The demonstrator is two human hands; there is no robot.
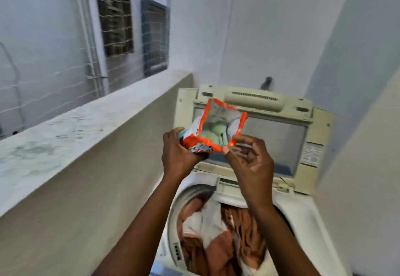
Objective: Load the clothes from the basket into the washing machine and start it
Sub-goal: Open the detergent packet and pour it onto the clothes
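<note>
An orange detergent packet (213, 144) is held open above the top-loading washing machine (307, 215). My left hand (179, 154) grips the packet's lower left side. My right hand (249, 158) pinches its right edge between thumb and finger. Pale green powder shows inside the packet. Below my arms, the drum holds brown and white clothes (225, 239). The machine's lid (279, 137) stands raised behind the packet. The basket is out of view.
A low concrete parapet wall (75, 137) runs along the left, close to the machine. White walls close in behind and on the right. Two barred windows (114, 16) sit in the far building at upper left.
</note>
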